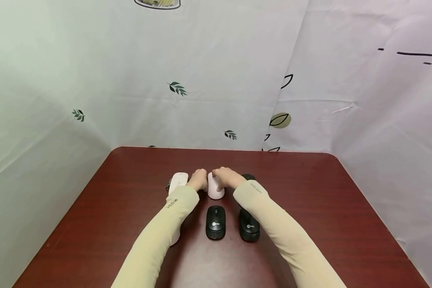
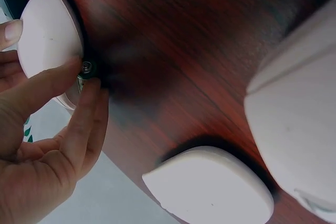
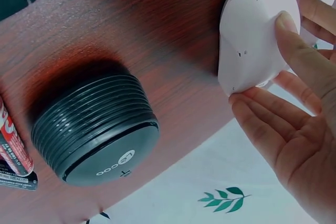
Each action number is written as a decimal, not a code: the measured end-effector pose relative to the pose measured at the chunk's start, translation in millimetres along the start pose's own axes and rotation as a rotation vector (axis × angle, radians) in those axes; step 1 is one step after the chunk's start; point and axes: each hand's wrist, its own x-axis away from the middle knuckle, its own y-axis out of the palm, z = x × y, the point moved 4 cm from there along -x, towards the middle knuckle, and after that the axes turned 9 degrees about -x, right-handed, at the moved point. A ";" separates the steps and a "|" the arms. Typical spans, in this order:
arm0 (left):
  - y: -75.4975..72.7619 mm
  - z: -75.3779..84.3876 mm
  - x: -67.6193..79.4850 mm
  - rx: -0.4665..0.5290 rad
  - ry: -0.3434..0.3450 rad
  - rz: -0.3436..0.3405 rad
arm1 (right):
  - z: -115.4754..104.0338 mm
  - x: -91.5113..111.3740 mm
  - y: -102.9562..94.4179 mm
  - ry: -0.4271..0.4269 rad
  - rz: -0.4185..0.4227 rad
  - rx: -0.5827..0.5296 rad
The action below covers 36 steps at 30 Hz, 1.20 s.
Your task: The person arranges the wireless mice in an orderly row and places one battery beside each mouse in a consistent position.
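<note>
A white mouse [image 1: 216, 189] stands tilted on the dark red table [image 1: 309, 192], held between both hands. My left hand [image 1: 200, 181] grips its left side; in the left wrist view the thumb and forefinger [image 2: 79, 77] pinch the white mouse [image 2: 50, 30] by a small metal battery end [image 2: 86, 67]. My right hand [image 1: 224, 178] holds the other side; in the right wrist view my right hand [image 3: 262, 61] has the thumb on the shell of the white mouse [image 3: 254, 24] and the fingers under its edge.
A second white mouse [image 1: 178, 180] lies left of the hands and a third [image 1: 174, 239] shows under my left sleeve. Two black mice [image 1: 215, 222] [image 1: 249, 227] lie nearer me. A black ribbed round object [image 3: 94, 129] and batteries [image 3: 13, 153] lie right of the held mouse.
</note>
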 end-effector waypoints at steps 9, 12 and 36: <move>0.0 2.1 5.3 0.040 0.001 -0.008 | 0.7 3.0 2.1 -0.020 0.003 -0.001; 0.0 1.7 6.5 0.053 0.016 0.000 | 1.5 4.2 2.4 -0.021 0.010 0.015; -22.1 22.6 26.4 -0.014 0.163 0.152 | 38.9 28.4 -17.0 -0.190 0.058 -0.039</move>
